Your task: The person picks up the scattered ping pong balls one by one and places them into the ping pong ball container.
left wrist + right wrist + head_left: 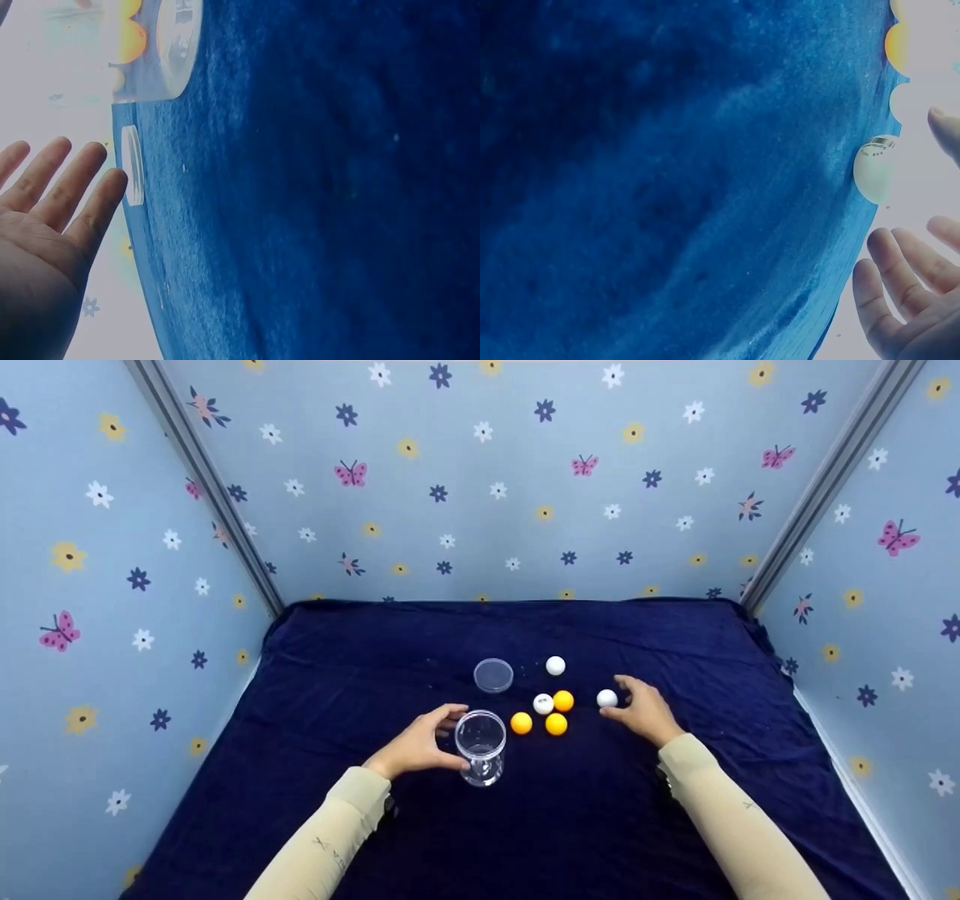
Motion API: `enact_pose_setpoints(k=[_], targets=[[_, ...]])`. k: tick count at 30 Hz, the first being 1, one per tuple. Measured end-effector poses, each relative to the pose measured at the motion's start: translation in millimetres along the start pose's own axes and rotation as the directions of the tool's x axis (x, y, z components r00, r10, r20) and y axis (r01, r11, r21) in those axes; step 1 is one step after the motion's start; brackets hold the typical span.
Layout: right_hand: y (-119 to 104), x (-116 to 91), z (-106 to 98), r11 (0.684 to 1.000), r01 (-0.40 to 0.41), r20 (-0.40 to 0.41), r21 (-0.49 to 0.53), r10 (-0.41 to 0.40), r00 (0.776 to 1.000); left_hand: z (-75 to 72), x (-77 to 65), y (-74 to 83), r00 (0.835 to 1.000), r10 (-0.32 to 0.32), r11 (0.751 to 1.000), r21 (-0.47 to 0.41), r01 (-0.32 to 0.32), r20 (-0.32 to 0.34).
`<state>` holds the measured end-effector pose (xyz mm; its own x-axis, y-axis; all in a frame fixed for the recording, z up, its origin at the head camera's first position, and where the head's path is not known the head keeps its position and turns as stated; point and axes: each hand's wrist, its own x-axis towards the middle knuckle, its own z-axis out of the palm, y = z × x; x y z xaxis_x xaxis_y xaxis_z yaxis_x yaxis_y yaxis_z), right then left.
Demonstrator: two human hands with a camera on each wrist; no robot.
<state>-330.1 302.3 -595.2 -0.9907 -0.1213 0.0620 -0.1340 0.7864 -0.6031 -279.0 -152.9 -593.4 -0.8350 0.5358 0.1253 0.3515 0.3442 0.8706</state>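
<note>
While we hold our left hand (pixel 416 744) in a wide curve beside the clear jar (pixel 481 746), that jar stands upright on the dark blue cloth (pixel 570 825), mouth up. From the head view we cannot tell whether the thumb touches its wall; the left wrist view shows us four fingers (pixel 69 184) straight and spread, apart from the jar. To the jar's right, past three orange balls (pixel 556 724) and a printed white ball (pixel 543 704), our right hand (pixel 643 709) is spread wide around a second white ball (pixel 607 699), thumb on the near side. Only the right wrist view shows us the gap between that ball and the hand, and the dark print on the ball, which looks plain from the head. A third white ball (pixel 555 665) lies beyond the jar and to its right. Just beyond the jar we see the clear lid (pixel 493 676) as a flat disc from the head; the left wrist view gives its rim edge-on, and lets us see orange through the jar's wall.
</note>
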Motion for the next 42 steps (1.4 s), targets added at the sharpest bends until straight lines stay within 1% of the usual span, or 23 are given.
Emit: enact_pose_setpoints(k=[8,12,15,19,26,31,36,42], targets=[[-1,5,4,0.999,-0.03,0.023,-0.018,0.03,0.999,4.5,2.1,1.3,1.0,0.007,1.0,-0.002,-0.007,-0.001],[0,7,8,1.0,-0.018,0.008,-0.018,0.019,1.0,6.4,3.1,1.1,1.0,0.009,1.0,-0.023,-0.008,0.021],[0,9,11,1.0,-0.008,0.0,-0.024,0.008,1.0,8.5,4.0,-0.8,0.999,0.021,0.999,-0.036,-0.019,0.039],[0,11,14,1.0,-0.002,-0.009,-0.016,0.001,1.0,11.5,5.0,-2.1,0.998,0.045,0.998,-0.051,-0.043,0.044],[-1,14,17,1.0,0.006,-0.009,-0.003,-0.006,1.0,15.3,5.6,-0.3,0.998,0.028,0.997,-0.072,-0.024,0.048],[0,15,19,1.0,0.013,0.001,-0.013,-0.013,1.0,16.3,5.0,-0.1,0.999,0.025,0.998,-0.065,-0.023,0.044],[2,15,20,0.999,0.029,-0.012,-0.018,-0.029,0.999,16.3,4.8,-1.3,0.999,0.027,0.998,-0.052,-0.025,0.034],[2,16,21,0.999,0.046,-0.025,-0.007,-0.046,0.999,16.2,5.1,-3.2,0.999,0.018,0.999,-0.047,-0.016,0.041]])
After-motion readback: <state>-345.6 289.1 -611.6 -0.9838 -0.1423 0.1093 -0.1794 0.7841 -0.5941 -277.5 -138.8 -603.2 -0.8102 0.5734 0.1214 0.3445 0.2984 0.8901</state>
